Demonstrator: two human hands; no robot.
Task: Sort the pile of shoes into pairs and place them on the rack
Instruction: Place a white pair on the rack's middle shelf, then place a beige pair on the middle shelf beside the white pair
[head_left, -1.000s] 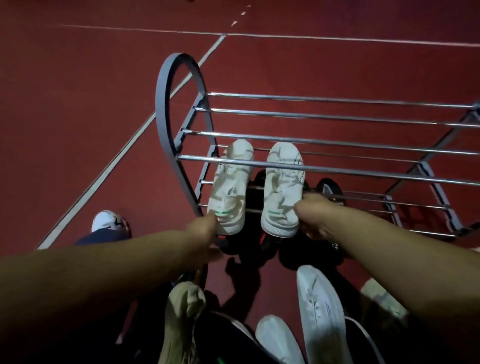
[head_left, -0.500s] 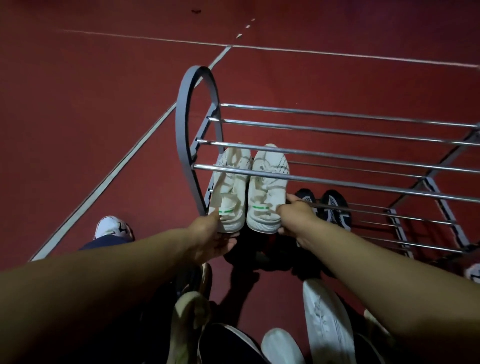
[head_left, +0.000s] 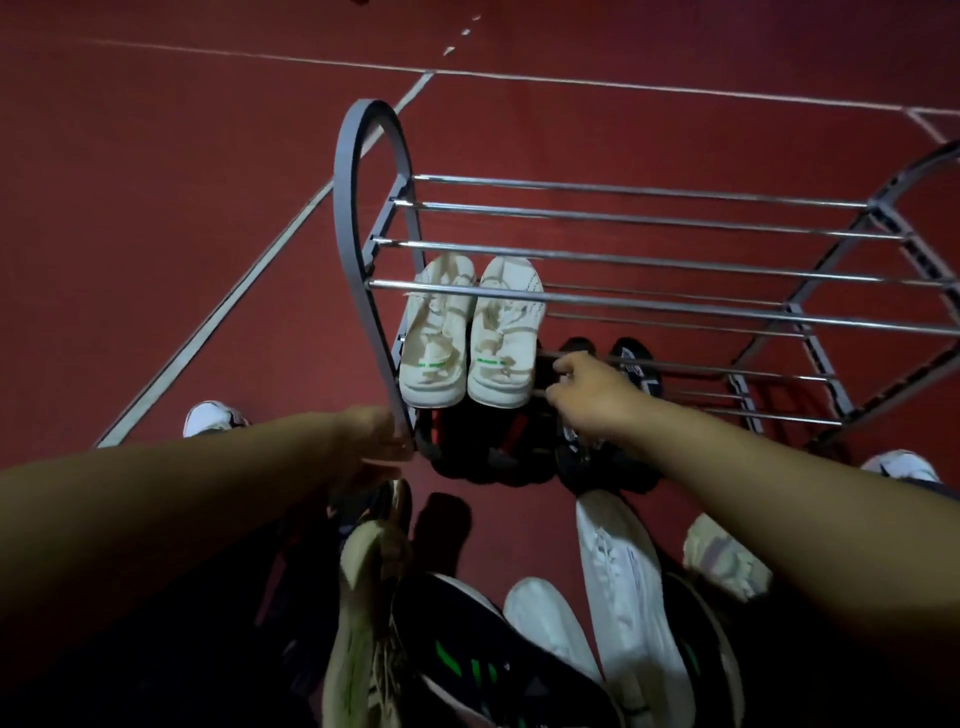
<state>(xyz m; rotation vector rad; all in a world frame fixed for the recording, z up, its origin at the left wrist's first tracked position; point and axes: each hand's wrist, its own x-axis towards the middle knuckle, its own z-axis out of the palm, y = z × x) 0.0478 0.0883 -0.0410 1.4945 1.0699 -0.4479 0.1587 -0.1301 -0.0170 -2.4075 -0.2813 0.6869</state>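
A pair of white sneakers with green heel stripes, the left sneaker (head_left: 434, 343) and the right sneaker (head_left: 505, 338), rests side by side on the middle shelf at the left end of the grey and chrome shoe rack (head_left: 675, 306). My left hand (head_left: 371, 441) hovers blurred by the rack's left frame, just below the sneakers, holding nothing. My right hand (head_left: 587, 395) is just right of the sneakers with loosely curled fingers near a lower bar, not gripping a shoe. Two black shoes (head_left: 636, 364) sit on a lower shelf behind that hand.
A pile of loose shoes lies on the red floor in front of the rack: a beige shoe (head_left: 363, 597), a black shoe with green stripes (head_left: 467, 654), a long white shoe (head_left: 623, 597) and several others. My own white-shod feet (head_left: 210, 418) flank the pile.
Both hands have let go of the white sneakers' heels. The left hand drew back down and left; the right hand shifted right toward the black shoes. The sneakers stay on the shelf.
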